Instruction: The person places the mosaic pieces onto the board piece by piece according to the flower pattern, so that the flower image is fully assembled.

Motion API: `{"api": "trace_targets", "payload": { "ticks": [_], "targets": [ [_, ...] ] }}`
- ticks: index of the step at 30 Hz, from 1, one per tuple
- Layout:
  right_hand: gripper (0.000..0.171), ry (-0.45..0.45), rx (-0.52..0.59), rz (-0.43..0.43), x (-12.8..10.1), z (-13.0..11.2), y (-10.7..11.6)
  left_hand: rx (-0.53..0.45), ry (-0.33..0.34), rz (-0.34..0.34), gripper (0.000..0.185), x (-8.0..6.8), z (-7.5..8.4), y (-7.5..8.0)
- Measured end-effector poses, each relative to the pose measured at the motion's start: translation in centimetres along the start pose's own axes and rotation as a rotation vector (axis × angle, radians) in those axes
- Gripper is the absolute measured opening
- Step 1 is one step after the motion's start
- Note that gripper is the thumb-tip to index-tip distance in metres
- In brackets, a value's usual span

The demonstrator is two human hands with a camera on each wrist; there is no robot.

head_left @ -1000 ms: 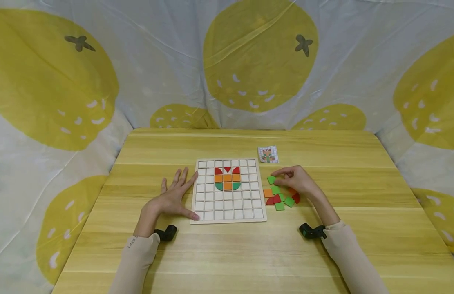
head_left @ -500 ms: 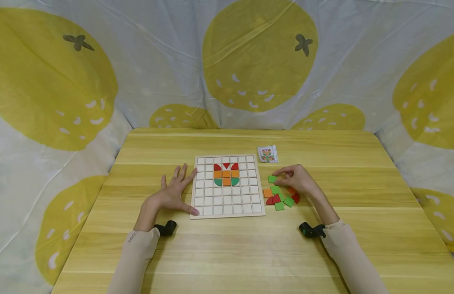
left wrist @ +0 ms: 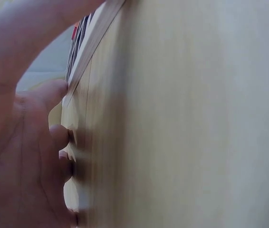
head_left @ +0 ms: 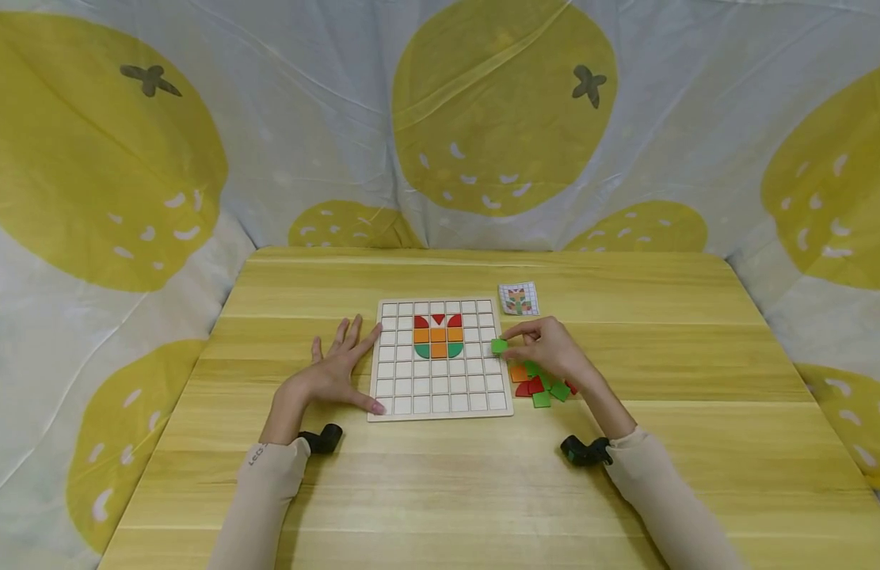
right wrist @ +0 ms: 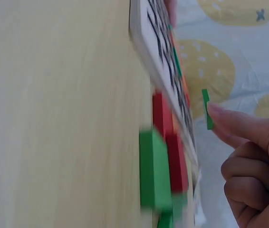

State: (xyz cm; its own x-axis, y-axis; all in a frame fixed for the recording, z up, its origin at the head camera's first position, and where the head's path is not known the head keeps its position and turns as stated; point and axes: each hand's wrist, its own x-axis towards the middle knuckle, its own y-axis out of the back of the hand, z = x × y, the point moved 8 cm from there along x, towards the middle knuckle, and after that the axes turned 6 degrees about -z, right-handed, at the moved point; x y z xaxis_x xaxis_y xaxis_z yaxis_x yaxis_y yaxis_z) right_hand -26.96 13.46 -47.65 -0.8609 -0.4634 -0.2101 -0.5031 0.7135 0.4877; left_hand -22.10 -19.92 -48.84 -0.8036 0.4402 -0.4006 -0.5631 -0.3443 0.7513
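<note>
A square wooden grid board (head_left: 440,392) lies mid-table, bearing a tulip-like pattern of red, orange and dark green tiles (head_left: 438,335) in its upper half. My left hand (head_left: 330,376) is spread along the board's left side, thumb on the lower left corner and index fingertip at the left edge. Between thumb and index finger, my right hand (head_left: 550,348) pinches a light green square tile (head_left: 499,346), which overlaps the board's right edge in the head view. The right wrist view shows that green tile (right wrist: 207,109) raised above the board, the other fingers curled in.
Just right of the board lies a loose pile of tiles: light green squares (head_left: 542,400), red pieces (head_left: 524,389) and an orange square (head_left: 519,374). A small printed pattern card (head_left: 518,299) lies beyond it. A patterned cloth (head_left: 340,119) hangs behind the table.
My right hand has picked the green tile up from the pile's far side and carried it left to the board's edge. The board has shifted slightly away from me, my left hand against it.
</note>
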Motion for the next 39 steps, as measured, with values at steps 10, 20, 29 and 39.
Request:
{"api": "trace_targets", "payload": {
  "ticks": [10,20,29,39],
  "targets": [
    [0.025,0.074,-0.003,-0.075,2.0,-3.0,-5.1,0.013,0.0,-0.003,0.139,0.2,-0.4,-0.2],
    [0.022,0.088,-0.026,-0.098,3.0,-4.1,-7.1,0.007,-0.007,0.0,0.138,0.3,0.1,-0.2],
    [0.022,0.069,0.011,-0.109,3.2,-3.6,-7.4,0.007,-0.004,-0.003,0.139,0.2,0.0,0.0],
    [0.019,0.074,0.006,-0.097,3.7,-3.8,-8.0,-0.01,-0.004,0.0,0.139,0.1,-0.2,0.0]
  ]
}}
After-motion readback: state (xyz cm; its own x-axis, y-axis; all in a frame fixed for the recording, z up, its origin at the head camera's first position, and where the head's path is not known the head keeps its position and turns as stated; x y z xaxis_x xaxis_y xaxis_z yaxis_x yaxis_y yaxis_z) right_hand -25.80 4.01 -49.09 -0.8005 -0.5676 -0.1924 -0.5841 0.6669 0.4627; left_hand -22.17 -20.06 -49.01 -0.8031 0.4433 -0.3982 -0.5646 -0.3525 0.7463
